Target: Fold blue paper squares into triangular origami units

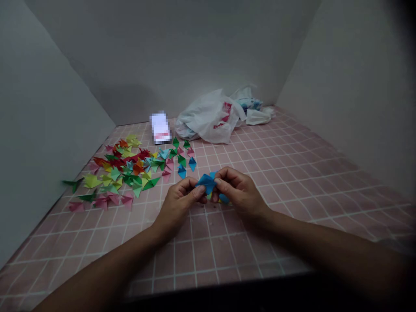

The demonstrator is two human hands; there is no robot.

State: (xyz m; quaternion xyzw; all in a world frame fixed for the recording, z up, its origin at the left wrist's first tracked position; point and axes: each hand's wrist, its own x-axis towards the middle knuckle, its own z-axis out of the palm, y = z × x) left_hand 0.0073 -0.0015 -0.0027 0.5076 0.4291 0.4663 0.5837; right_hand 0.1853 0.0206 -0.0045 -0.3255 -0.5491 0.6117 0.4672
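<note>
My left hand (180, 200) and my right hand (238, 190) meet over the middle of a pink checked tabletop (292, 173). Both pinch a small blue folded paper piece (206, 182) between thumb and fingers. Under my right fingers more blue paper shows, with a bit of yellow and green at its edge (223, 199); how it joins the upper piece is hidden. A spread of folded paper triangles (130, 171) in green, yellow, red, pink and blue lies to the left of my hands, the nearest blue ones (186, 167) just beyond my fingers.
A white plastic bag (208, 117) with red print lies at the back by the wall, more white wrapping (256, 113) beside it. A small white packet (160, 128), blurred, stands left of the bag. Grey walls close in on the left, back and right.
</note>
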